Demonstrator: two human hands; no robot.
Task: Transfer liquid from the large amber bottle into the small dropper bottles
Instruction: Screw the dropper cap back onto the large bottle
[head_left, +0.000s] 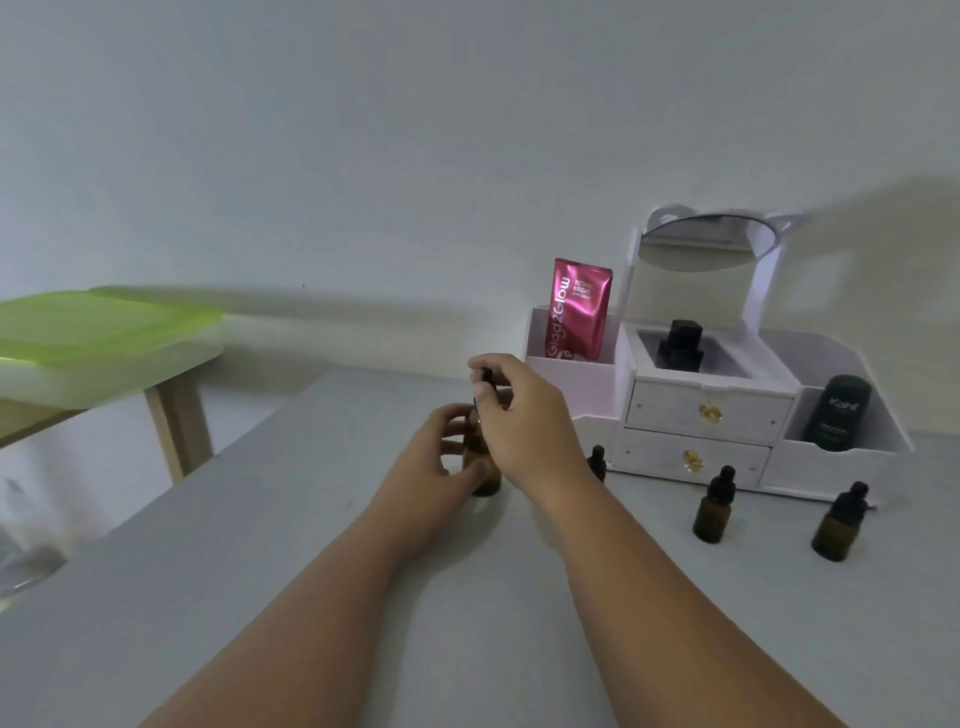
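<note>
Large amber bottle (485, 467): smooth brown glass, cylindrical, upright on matte grey bench (322, 545). Left hand (441, 457) grips body; right hand (514, 415) pinches black dropper cap (487, 375). Three small dropper bottles (714, 506) stand rightward.

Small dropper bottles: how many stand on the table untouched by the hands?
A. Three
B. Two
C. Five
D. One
A: three small dropper bottles stand free by the white organizer, one beside the right wrist, one further right and one rightmost.
</note>
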